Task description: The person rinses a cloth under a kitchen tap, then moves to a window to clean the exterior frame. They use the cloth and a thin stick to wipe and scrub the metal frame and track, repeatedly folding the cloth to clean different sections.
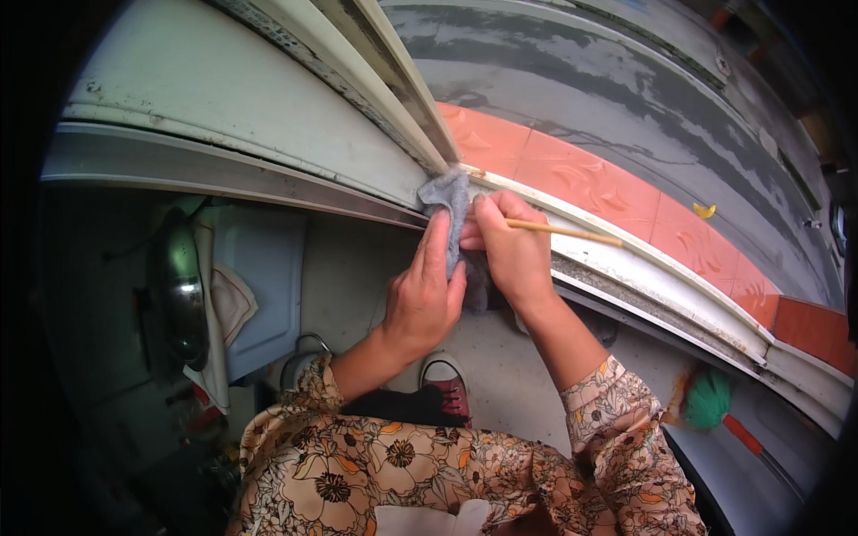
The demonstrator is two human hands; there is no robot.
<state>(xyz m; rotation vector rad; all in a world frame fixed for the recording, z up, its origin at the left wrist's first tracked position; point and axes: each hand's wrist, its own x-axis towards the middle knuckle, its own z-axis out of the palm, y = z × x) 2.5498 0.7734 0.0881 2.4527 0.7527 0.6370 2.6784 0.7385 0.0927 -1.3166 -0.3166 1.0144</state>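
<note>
A grey cloth (448, 194) lies bunched against the corner where the white sliding-window frame (402, 120) meets the sill track (603, 268). My left hand (429, 288) presses its fingers along the cloth, with the thumb on its near side. In my right hand (513, 241) is a thin wooden stick (570, 232), pinched between thumb and fingers. The stick's free end points right over the track, while its other end meets the cloth and is partly hidden by my fingers. Dark grime lines the track.
Orange tiles (590, 181) form the ledge outside, with a yellow scrap (704, 211) beyond. A metal pan or lid (184, 288) and a folded cloth (231, 301) are by a pale blue panel (261, 268) at left. A green-headed brush (708, 398) with a red handle lies at lower right.
</note>
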